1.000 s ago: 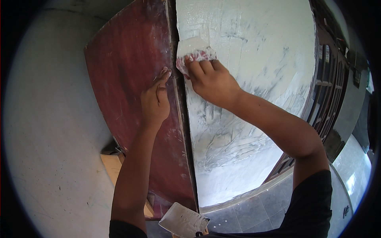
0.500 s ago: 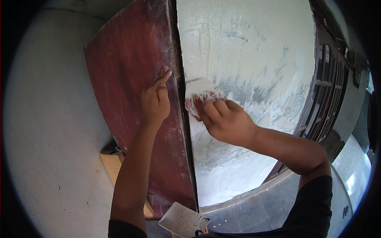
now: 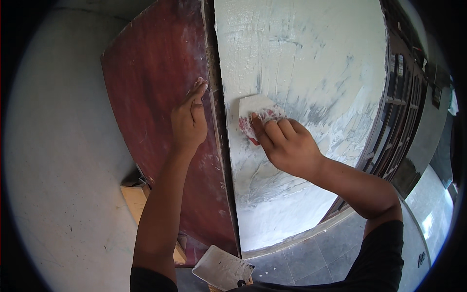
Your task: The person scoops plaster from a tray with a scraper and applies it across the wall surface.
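Observation:
My right hand [image 3: 294, 143] grips a putty scraper [image 3: 258, 104], a flat, reddish blade smeared with white filler, and holds it against the wall [image 3: 301, 63]. The wall is coated in whitish filler, with grey streaks and patches showing through. To the left, my left hand [image 3: 190, 119] lies on the dark red wooden door [image 3: 151, 87] close to its edge. Its fingers are stretched upward, with white smears on the tips, and it holds nothing. A narrow dark gap runs between door and wall.
Below, near my body, a pale tray-like board [image 3: 221, 267] carries filler residue. A yellowish wooden piece [image 3: 135, 199] stands behind my left forearm. Grey floor tiles [image 3: 311, 255] have white specks on them. Dark-framed windows [image 3: 396, 107] line the right, and a plain wall [image 3: 63, 146] the left.
My right hand has moved the scraper a little to the right, away from the gap beside the door. My left hand stays on the door.

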Tool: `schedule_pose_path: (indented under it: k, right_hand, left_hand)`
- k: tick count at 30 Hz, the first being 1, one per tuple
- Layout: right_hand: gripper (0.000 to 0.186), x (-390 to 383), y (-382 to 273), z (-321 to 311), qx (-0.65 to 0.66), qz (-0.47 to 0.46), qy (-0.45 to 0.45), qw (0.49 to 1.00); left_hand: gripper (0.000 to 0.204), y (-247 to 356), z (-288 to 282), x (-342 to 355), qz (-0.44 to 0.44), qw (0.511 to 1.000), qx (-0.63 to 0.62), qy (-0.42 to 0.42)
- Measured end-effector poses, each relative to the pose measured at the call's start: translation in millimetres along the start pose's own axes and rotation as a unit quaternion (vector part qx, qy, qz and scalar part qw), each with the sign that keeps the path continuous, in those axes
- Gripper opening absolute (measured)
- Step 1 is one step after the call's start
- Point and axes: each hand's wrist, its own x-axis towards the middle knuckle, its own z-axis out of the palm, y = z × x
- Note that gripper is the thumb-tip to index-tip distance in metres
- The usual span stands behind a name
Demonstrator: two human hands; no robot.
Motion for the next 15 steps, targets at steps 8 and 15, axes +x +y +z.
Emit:
schedule_pose_path:
  k: [8,15]
  right_hand:
    - [0.054,37.8,35.2,55.0,-0.126,-0.013,0.007,0.992]
    - [0.053,-89.0,-99.1,29.7,0.046,-0.082,-0.085,0.992]
  left_hand:
    - [0.047,-2.3,5.0,-0.6,0.009,1.0,0.013,0.018]
    - [0.047,2.4,0.3,2.4,-0.006,1.0,0.009,0.01]
